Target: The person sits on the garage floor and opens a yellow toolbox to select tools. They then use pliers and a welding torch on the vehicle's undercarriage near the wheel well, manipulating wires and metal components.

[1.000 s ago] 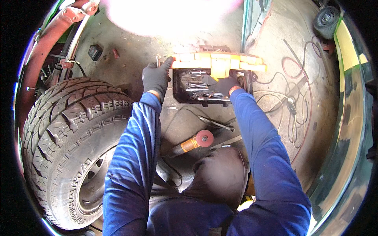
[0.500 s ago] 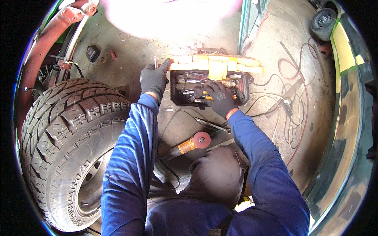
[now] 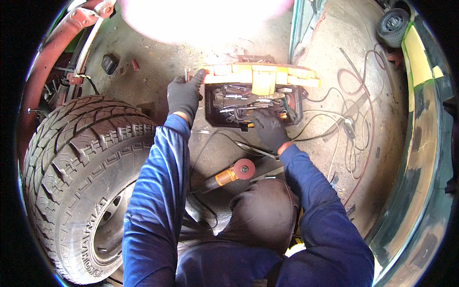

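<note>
Concrete floor (image 3: 158, 62) carries open black toolbox (image 3: 210, 115) before us; our left hand (image 3: 183, 98) grips metal piece (image 3: 187, 72), thumb at yellow-orange lid (image 3: 234, 75). Our right hand (image 3: 270, 131) apparently searches tools (image 3: 234, 96), fingers' hold untellable; next move calls for sure grip.

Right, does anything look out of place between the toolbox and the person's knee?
The angle grinder lies loose, its reddish disc face up, and looks oddly close to the knee. Tools in the black toolbox are jumbled rather than sorted. I can't make out any spill or damage.
</note>
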`<state>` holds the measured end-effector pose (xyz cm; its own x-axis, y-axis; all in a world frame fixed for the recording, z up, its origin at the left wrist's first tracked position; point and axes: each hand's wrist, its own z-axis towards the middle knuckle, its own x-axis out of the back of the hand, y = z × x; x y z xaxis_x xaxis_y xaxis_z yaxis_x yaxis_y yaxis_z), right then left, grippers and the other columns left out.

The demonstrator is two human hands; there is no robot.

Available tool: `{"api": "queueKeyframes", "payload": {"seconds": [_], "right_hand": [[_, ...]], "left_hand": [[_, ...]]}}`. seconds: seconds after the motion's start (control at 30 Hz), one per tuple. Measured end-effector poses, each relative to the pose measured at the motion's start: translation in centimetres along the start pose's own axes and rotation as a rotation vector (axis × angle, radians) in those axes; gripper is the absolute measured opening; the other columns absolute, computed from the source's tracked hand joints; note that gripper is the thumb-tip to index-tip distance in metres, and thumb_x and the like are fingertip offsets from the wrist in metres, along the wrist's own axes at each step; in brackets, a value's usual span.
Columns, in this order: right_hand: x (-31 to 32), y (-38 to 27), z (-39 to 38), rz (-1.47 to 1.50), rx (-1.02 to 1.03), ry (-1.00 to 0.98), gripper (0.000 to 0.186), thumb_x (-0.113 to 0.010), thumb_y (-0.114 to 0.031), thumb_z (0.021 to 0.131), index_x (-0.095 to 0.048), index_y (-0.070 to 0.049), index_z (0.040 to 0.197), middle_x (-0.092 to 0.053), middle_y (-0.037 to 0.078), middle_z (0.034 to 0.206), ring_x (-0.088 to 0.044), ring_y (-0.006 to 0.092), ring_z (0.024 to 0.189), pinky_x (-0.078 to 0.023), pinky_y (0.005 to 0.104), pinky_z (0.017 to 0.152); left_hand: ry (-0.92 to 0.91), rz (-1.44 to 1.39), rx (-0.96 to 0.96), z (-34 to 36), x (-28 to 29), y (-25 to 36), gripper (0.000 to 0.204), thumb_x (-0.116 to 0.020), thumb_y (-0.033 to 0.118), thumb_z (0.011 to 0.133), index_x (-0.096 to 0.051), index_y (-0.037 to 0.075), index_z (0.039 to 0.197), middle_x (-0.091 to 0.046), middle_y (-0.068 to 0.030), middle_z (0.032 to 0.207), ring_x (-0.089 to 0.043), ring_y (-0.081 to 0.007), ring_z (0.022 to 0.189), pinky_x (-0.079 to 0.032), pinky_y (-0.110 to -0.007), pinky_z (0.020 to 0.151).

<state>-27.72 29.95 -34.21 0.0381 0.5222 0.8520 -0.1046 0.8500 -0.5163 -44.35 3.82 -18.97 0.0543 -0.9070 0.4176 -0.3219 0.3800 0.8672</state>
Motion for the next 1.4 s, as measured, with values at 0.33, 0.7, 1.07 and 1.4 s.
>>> {"api": "queueKeyframes", "payload": {"seconds": [0.33, 0.7, 1.07, 1.4], "right_hand": [[0.6, 4.4, 11.8, -0.289, -0.108, -0.527, 0.053, -0.066, -0.023, 0.096, -0.066, -0.010, 0.147, -0.068, 0.021, 0.147, -0.064, 0.0411, 0.136, -0.047, 0.0521, 0.119], [2.6, 2.3, 13.4, -0.291, -0.098, -0.698, 0.078, -0.072, -0.053, 0.094, -0.056, -0.011, 0.158, -0.068, 0.023, 0.148, -0.066, 0.0415, 0.136, -0.052, 0.0501, 0.116], [4.7, 1.8, 8.0, -0.039, -0.079, -0.594, 0.087, -0.080, -0.046, 0.090, -0.049, -0.003, 0.159, -0.058, 0.037, 0.151, -0.062, 0.0494, 0.138, -0.052, 0.0549, 0.114], [2.0, 1.8, 8.1, -0.293, -0.066, -0.505, 0.107, -0.085, -0.059, 0.085, -0.040, -0.003, 0.166, -0.051, 0.030, 0.161, -0.047, 0.0485, 0.153, -0.041, 0.0587, 0.125]], "left_hand": [[-0.001, 0.004, -0.017, 0.2, 0.1, 0.2, 0.062, -0.092, 0.055, 0.087, -0.074, -0.004, 0.088, -0.070, -0.0108, 0.069, -0.070, -0.0194, 0.058, -0.055, -0.037, 0.057], [0.035, 0.062, -0.059, 0.9, -0.2, 0.2, 0.068, -0.091, 0.061, 0.086, -0.073, -0.005, 0.081, -0.071, -0.0148, 0.067, -0.072, -0.0226, 0.058, -0.057, -0.039, 0.059], [0.050, 0.094, -0.074, 1.2, -0.3, -0.4, 0.068, -0.090, 0.060, 0.087, -0.077, -0.007, 0.088, -0.075, -0.0191, 0.072, -0.076, -0.0278, 0.066, -0.059, -0.044, 0.068], [0.017, 0.052, -0.020, 0.4, -0.1, 0.8, 0.067, -0.090, 0.060, 0.087, -0.076, -0.006, 0.087, -0.073, -0.0146, 0.070, -0.073, -0.0226, 0.060, -0.058, -0.040, 0.062]]}}
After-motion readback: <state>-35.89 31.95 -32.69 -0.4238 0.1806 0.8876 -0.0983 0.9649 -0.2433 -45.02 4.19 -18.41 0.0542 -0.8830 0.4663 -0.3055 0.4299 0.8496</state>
